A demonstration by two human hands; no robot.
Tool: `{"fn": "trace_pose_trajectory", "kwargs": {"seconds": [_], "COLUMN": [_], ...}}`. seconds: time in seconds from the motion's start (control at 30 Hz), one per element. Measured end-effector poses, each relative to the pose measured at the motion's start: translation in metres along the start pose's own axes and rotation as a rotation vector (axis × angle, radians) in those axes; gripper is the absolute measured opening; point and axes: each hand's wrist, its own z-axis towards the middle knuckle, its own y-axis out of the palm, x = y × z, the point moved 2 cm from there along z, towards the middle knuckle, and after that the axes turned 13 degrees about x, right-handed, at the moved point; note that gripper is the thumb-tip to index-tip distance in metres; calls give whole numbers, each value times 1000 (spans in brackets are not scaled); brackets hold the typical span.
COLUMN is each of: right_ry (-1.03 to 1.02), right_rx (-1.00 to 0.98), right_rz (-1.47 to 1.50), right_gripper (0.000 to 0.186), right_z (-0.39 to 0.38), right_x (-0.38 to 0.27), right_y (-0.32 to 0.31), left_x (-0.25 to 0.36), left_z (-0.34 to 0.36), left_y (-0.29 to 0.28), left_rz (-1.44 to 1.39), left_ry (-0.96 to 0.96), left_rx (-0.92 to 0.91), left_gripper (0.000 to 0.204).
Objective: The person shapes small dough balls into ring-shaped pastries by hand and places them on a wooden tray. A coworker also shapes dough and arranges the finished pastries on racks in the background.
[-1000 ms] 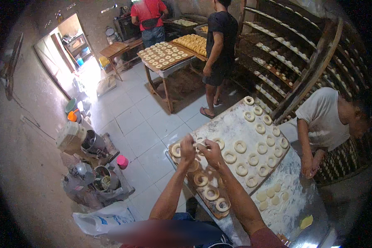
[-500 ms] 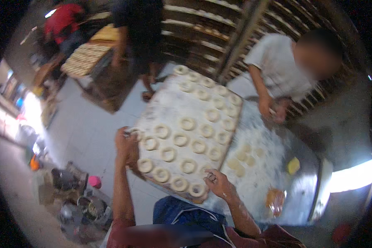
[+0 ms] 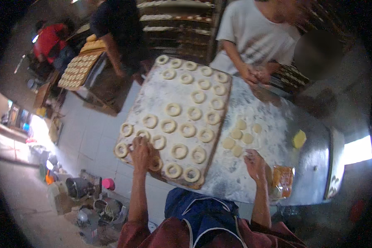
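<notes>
A flour-dusted board (image 3: 155,89) carries several pale dough rings (image 3: 187,129). My left hand (image 3: 140,153) reaches over the board's near left part, its bent fingertips on one dough ring (image 3: 143,134) and partly hiding it. Another ring (image 3: 155,164) lies against the right side of that hand. To the right, my right hand (image 3: 256,166) hovers low over the floured metal table (image 3: 219,182), fingers apart and slightly curled, nothing visible in them. Just beyond its fingertips lie several flat dough discs (image 3: 236,151).
A yellow piece (image 3: 299,139) and an orange-brown plastic packet (image 3: 282,182) lie on the table's right. Across it, a person in a white shirt (image 3: 256,33) works with both hands. Racks (image 3: 175,29) stand behind. Another tray of rings (image 3: 79,68) is far left; pots and containers (image 3: 78,188) sit on the floor.
My left hand has left the board's left edge and come onto the rings. My right hand has moved from the board's near right corner to beside the dough discs. The view has shifted.
</notes>
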Motion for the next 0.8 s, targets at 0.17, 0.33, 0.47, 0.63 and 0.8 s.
{"fn": "trace_pose_trajectory", "kwargs": {"seconds": [0.17, 0.33, 0.47, 0.63, 0.8], "right_ry": [-284, -311, 9, 65, 34], "right_rx": [125, 68, -144, -191, -153], "right_rz": [-205, -428, 158, 589, 512], "right_gripper": [30, 32, 30, 37, 52], "right_z": [17, 28, 20, 5, -1], "right_x": [14, 9, 10, 21, 42], "right_y": [21, 34, 22, -14, -43], "left_x": [37, 157, 272, 336, 370], "left_z": [-8, -38, -75, -86, -109], "left_y": [-12, -23, -22, -12, -17], "left_rz": [-48, -555, -1053, -1404, -1502], "left_ry": [-2, -49, -120, -379, -464], "left_rx": [272, 117, -244, -471, -493], "left_gripper": [44, 40, 38, 30, 32]}}
